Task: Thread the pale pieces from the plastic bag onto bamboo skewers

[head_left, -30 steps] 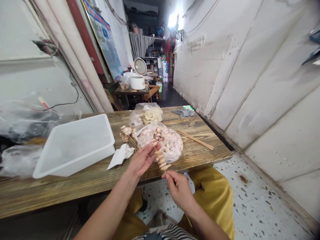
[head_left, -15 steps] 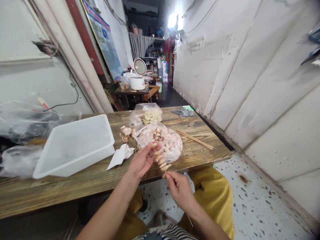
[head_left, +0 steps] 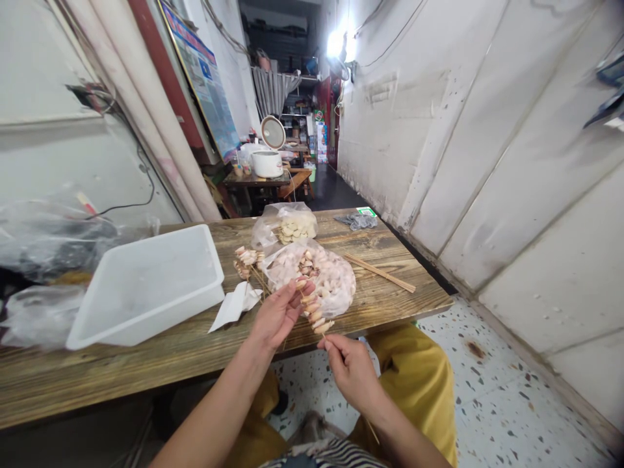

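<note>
My left hand (head_left: 283, 309) pinches a small pale-pink piece (head_left: 301, 284) between thumb and fingers, at the upper end of a thin wooden skewer. Several similar pieces (head_left: 316, 315), long and rounded like cloves, are threaded on that skewer in a row. Lower down, my right hand (head_left: 351, 369) is closed around the skewer's bare part, and its tail (head_left: 373, 432) sticks out below the wrist. Just behind the left hand lies an open clear plastic bag (head_left: 341, 286) full of such pieces. I cannot tell exactly what food they are.
Loaded skewers (head_left: 247, 258) and white paper (head_left: 234, 305) lie left of the bag, beside a white plastic tub (head_left: 146, 279). Bare skewers (head_left: 383, 273) lie to the right. Behind are a bag of pale slices (head_left: 296, 227) and a crumpled grey bag (head_left: 358, 221) on the wooden table (head_left: 160, 364).
Almost nothing differs. Both hands keep their hold on the piece and the skewer, and the view has shifted very slightly.
</note>
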